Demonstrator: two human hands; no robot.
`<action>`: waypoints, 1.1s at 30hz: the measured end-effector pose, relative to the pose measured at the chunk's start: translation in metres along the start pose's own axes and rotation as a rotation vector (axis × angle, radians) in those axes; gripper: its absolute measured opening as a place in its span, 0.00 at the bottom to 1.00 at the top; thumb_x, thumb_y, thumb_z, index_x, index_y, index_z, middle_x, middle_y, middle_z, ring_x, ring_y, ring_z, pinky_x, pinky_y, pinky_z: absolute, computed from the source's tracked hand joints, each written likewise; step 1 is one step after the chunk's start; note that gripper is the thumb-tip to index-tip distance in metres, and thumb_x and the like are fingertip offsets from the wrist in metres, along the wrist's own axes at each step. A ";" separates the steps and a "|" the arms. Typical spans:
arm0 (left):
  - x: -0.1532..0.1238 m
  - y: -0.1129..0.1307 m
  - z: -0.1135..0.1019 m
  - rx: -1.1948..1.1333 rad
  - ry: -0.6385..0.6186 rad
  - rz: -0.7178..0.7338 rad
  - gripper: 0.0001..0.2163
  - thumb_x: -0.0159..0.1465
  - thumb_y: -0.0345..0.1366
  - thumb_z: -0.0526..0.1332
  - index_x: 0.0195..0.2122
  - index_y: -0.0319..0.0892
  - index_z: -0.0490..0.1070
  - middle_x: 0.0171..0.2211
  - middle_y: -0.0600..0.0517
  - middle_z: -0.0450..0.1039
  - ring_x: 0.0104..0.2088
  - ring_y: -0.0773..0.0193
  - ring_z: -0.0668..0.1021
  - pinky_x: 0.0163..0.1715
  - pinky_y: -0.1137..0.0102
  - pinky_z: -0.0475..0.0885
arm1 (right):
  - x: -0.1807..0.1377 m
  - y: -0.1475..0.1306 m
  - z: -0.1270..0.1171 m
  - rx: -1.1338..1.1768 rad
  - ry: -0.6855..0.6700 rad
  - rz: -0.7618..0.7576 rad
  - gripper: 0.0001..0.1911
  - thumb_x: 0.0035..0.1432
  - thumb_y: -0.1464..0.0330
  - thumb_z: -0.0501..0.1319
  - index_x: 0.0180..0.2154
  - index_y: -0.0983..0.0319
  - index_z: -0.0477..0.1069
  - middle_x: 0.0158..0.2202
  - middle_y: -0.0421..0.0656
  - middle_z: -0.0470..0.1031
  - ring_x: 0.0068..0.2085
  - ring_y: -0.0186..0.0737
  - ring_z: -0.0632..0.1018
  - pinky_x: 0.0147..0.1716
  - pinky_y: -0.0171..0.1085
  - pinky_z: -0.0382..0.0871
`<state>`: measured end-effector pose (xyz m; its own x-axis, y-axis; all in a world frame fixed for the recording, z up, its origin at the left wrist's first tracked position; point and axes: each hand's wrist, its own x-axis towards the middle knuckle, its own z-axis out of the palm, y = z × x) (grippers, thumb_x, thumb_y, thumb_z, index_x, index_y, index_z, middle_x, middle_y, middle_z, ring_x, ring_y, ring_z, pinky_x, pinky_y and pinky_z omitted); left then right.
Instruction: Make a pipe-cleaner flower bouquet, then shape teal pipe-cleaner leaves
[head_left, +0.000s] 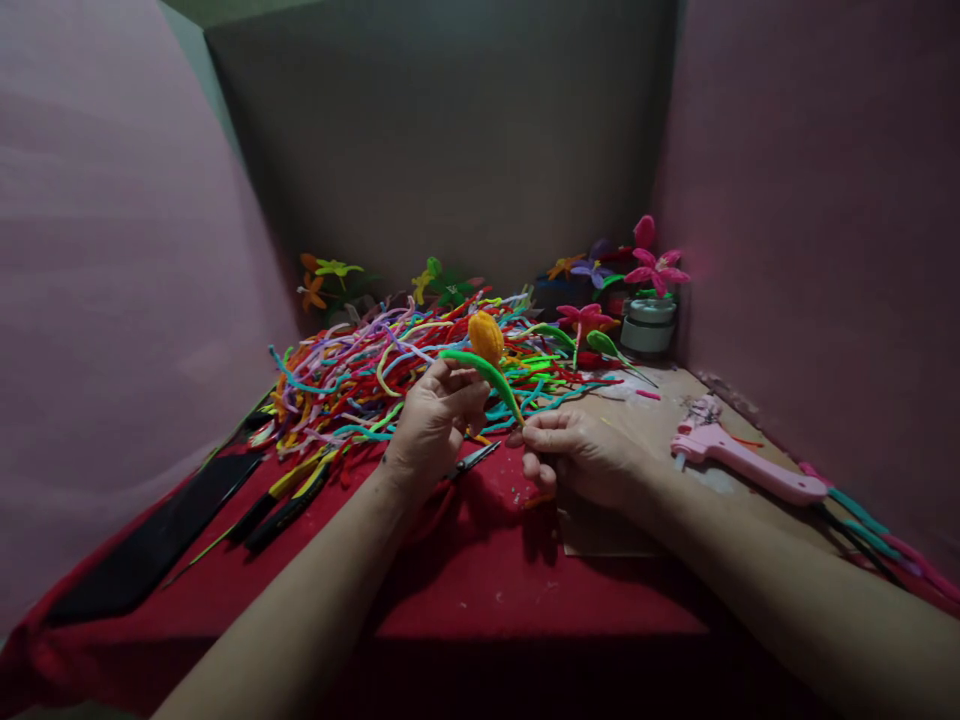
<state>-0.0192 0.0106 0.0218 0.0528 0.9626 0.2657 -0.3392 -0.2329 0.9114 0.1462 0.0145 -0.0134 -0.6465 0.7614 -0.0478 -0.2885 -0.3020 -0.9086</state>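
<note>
My left hand [435,425] is closed around a pipe-cleaner flower with an orange bud [486,336] and a green leaf [480,370], holding it just under the bud. My right hand [570,452] pinches the lower end of the same green stem near the red cloth. Both hands hover above the table in front of a heap of coloured pipe cleaners [375,375].
Finished pipe-cleaner flowers [652,265] stand at the back right beside a small round tin [649,325]. A pink glue gun [739,462] lies at the right on cardboard. Scissors [472,460] lie under my hands. Dark tools [277,505] rest at the left on the red cloth [480,580].
</note>
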 end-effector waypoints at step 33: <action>-0.020 -0.014 0.007 0.743 -0.056 0.629 0.07 0.54 0.34 0.63 0.35 0.44 0.77 0.34 0.51 0.73 0.35 0.65 0.75 0.36 0.70 0.72 | 0.001 0.003 0.012 -0.387 0.193 -0.301 0.21 0.55 0.58 0.54 0.17 0.66 0.66 0.09 0.36 0.63 0.09 0.25 0.60 0.08 0.27 0.47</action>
<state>-0.0087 -0.0060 0.0061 0.1153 0.6291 0.7688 0.3572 -0.7484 0.5588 0.1362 0.0074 -0.0111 -0.4224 0.8849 0.1965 -0.1358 0.1525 -0.9789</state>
